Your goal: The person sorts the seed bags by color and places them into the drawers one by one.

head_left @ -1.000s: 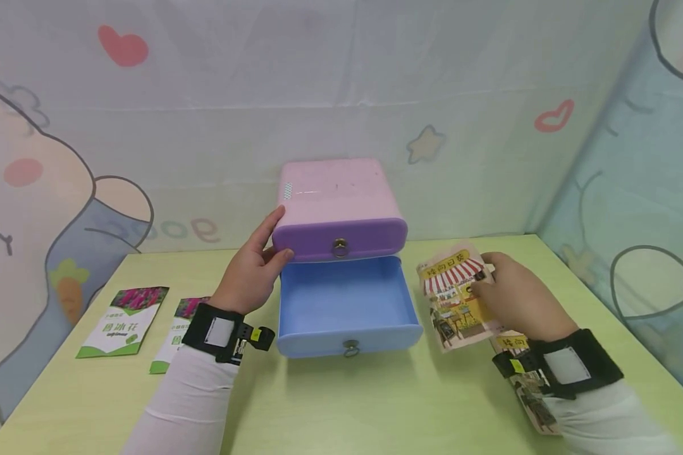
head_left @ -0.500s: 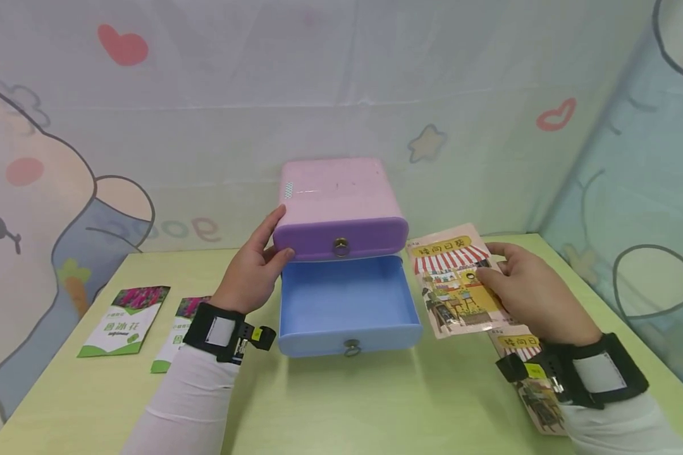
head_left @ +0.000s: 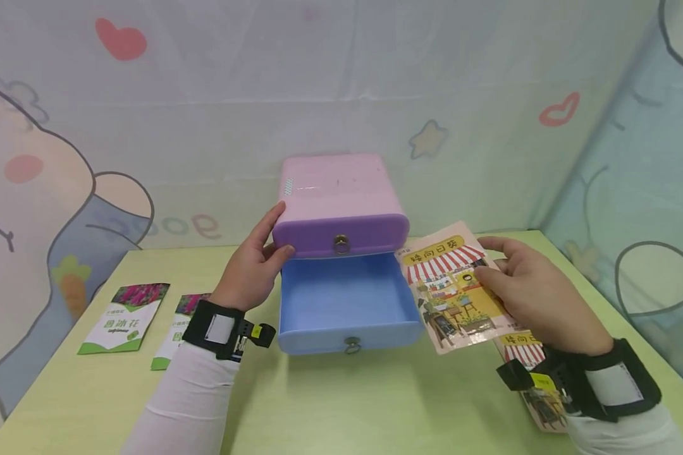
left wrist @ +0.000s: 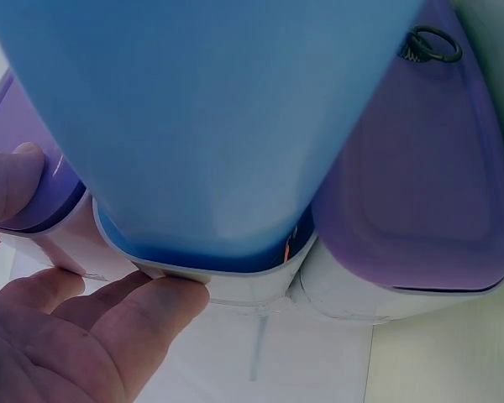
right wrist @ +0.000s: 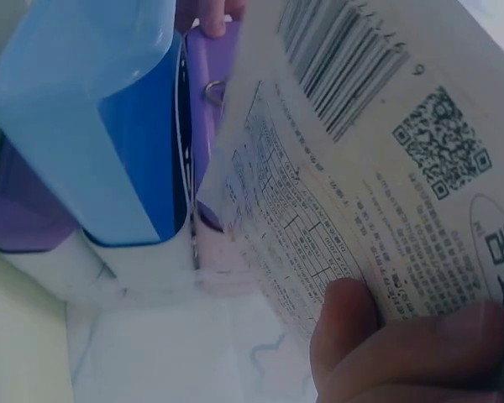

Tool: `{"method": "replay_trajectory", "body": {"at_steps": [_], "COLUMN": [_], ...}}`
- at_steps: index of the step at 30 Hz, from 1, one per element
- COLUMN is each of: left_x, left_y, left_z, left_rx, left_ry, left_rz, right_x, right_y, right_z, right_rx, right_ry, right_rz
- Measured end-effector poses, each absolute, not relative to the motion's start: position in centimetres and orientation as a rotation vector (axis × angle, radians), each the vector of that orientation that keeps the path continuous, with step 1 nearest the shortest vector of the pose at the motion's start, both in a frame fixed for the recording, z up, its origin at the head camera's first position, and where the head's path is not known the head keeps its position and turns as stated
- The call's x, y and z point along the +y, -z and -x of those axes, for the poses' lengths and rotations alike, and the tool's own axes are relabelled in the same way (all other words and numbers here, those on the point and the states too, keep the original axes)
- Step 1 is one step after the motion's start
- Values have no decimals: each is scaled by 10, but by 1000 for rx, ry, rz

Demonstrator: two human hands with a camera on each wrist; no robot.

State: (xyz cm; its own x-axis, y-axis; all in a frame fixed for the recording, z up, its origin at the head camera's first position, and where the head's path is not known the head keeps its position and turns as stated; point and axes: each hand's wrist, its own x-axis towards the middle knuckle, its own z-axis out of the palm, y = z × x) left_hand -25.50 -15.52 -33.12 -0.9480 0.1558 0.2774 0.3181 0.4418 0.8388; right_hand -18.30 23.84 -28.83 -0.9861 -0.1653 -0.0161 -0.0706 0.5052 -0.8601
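Observation:
My left hand (head_left: 249, 273) holds the left side of a small pink drawer cabinet (head_left: 336, 186), its thumb on the purple upper drawer front (head_left: 370, 234). Below that, a blue drawer (head_left: 350, 303) is pulled out, with nothing seen inside. In the left wrist view, another purple drawer front (left wrist: 428, 168) with a ring pull is shut. My right hand (head_left: 537, 294) pinches the edge of a seed packet (head_left: 446, 287) with a striped awning picture, tilted beside the blue drawer's right edge. The packet's printed back (right wrist: 353, 168) faces the right wrist camera.
A similar packet (head_left: 537, 404) lies on the table at right, partly under my right wrist. Two flower seed packets (head_left: 128, 316) (head_left: 173, 335) lie at left, one partly behind my left wrist. A cartoon-printed cloth (head_left: 233, 114) stands behind the table (head_left: 353, 404).
My right hand has lifted the packet and brought it left, up to the blue drawer's right edge, uncovering more of the packet beneath. My left hand stays on the cabinet.

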Motion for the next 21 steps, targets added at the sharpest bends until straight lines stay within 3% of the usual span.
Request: {"method": "replay_trajectory", "body": {"at_steps": [21], "left_x": [-155], "left_y": [330], "left_z": [254], "left_rx": [-2543], "left_ry": [1514], "left_rz": [409], "right_x": [192], "right_y": [300], "right_z": [177], "right_rx": [2327], "right_ry": [1641], "right_rz": [302]}}
